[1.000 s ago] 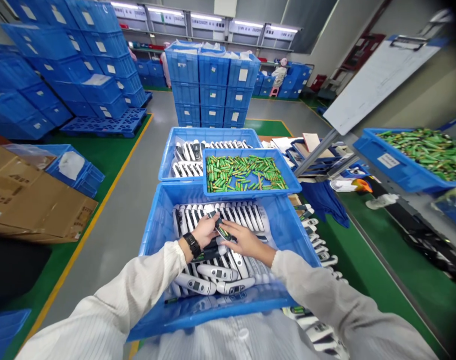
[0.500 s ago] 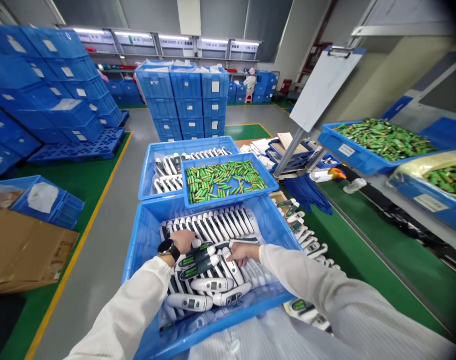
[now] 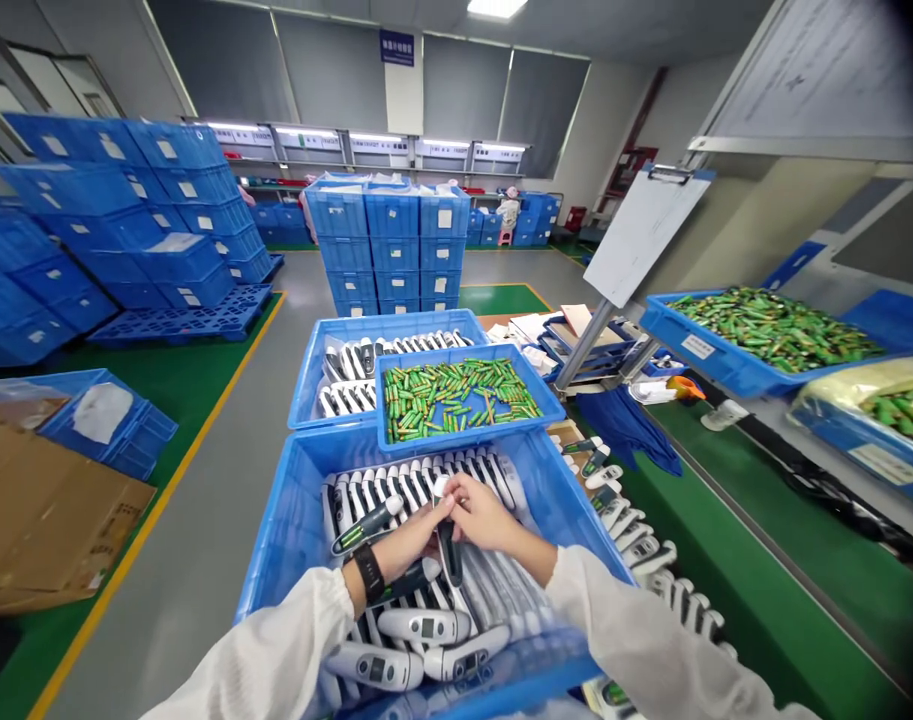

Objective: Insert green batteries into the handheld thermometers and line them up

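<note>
Above the large blue crate (image 3: 276, 540), my left hand (image 3: 407, 537) and my right hand (image 3: 486, 515) meet around one white-and-dark handheld thermometer (image 3: 450, 555). The left fingers wrap its side from below; the right fingers pinch near its white head. Under my left wrist lies another thermometer, partly hidden. One with green batteries in its open compartment, a thermometer (image 3: 366, 527), rests left of my hands. Nearer to me, several white thermometers with small screens lie loose, among them a thermometer (image 3: 424, 627). Behind my hands stands a tight row of thermometers (image 3: 385, 488).
A blue tray of green batteries (image 3: 456, 395) sits across the crate's far edge, over a second crate (image 3: 306, 385) of thermometers. More thermometers (image 3: 640, 545) line the right side. A clipboard (image 3: 643, 235) leans on a post. Stacked blue crates (image 3: 396, 240) stand ahead.
My right hand has risen and come together with my left on one thermometer, held up from the pile. My left hand has moved right. The view has tilted upward.
</note>
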{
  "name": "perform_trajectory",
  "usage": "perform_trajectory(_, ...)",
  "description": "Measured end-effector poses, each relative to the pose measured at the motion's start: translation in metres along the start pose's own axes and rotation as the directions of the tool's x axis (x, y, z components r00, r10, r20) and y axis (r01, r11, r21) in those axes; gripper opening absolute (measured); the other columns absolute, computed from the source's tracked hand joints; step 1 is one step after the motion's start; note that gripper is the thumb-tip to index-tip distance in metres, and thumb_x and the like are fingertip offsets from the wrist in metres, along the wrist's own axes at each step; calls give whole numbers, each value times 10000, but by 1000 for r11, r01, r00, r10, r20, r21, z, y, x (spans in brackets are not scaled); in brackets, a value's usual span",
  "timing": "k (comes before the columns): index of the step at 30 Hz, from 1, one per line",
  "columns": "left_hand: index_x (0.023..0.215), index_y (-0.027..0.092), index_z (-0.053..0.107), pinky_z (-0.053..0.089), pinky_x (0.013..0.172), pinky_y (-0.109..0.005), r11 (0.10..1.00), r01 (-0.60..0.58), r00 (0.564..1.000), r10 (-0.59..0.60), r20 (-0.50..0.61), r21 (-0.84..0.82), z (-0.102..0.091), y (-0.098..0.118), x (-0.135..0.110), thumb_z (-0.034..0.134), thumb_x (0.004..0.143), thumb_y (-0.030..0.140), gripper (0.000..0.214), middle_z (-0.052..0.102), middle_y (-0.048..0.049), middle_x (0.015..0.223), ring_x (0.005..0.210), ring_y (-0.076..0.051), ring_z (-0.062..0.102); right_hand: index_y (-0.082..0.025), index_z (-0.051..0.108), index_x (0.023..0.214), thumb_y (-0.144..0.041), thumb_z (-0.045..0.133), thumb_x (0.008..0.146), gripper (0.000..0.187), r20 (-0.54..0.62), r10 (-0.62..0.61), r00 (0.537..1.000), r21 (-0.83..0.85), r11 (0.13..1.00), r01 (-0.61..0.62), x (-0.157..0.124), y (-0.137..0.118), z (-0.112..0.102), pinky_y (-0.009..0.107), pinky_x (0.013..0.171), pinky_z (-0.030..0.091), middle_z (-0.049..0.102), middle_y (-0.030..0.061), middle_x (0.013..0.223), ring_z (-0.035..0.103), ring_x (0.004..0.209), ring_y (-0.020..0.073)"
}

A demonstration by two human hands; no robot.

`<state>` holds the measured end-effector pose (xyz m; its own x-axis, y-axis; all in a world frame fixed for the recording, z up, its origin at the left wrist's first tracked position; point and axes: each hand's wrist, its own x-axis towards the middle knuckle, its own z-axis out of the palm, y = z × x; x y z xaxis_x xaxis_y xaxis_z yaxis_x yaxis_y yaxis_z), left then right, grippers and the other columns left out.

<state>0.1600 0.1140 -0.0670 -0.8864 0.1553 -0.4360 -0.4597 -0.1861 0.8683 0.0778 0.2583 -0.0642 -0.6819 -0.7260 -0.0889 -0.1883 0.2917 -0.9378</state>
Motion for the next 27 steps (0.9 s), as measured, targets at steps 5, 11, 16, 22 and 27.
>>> perform_trajectory(5,870,184,539,498,552,-285,979,44,998,-35,48,-197,1,4,-4,649,747,716,557,586,7,594,502,-135,549,-181,604,867,-203,603,810,62,11,-227,974,47,973,227,-2,-50,-31,217,582,459,633,-7,718,595,612,114)
perform_trajectory(11,867,164,604,477,614,-272,933,-71,992,31,119,354,-20,18,-10,655,762,657,506,684,-44,739,629,-159,622,-185,573,995,-310,540,884,170,-367,-257,894,-233,956,179,71,-93,-131,240,567,433,599,-11,650,555,569,144)
perform_trajectory(16,851,218,706,450,743,-282,426,-205,977,146,157,881,-34,11,-4,697,737,511,314,726,-25,855,832,-215,655,-231,600,1255,-233,541,897,362,-171,-293,941,-896,443,-25,136,-86,-172,328,814,466,667,114,1096,647,914,242)
perform_trajectory(22,900,270,744,489,784,-332,396,-194,981,63,185,898,-38,-7,5,720,691,511,320,743,-32,902,883,-263,672,-257,592,1311,-123,465,905,447,77,-83,994,-974,209,93,164,-65,-160,322,821,466,679,136,1153,674,962,258)
perform_trajectory(27,950,299,752,505,863,-421,559,-170,984,52,170,811,-37,-5,6,709,706,540,345,733,-29,952,933,-297,669,-207,637,1210,-181,485,943,308,120,-95,988,-967,216,138,171,-60,-160,306,873,452,671,140,1152,653,1034,254)
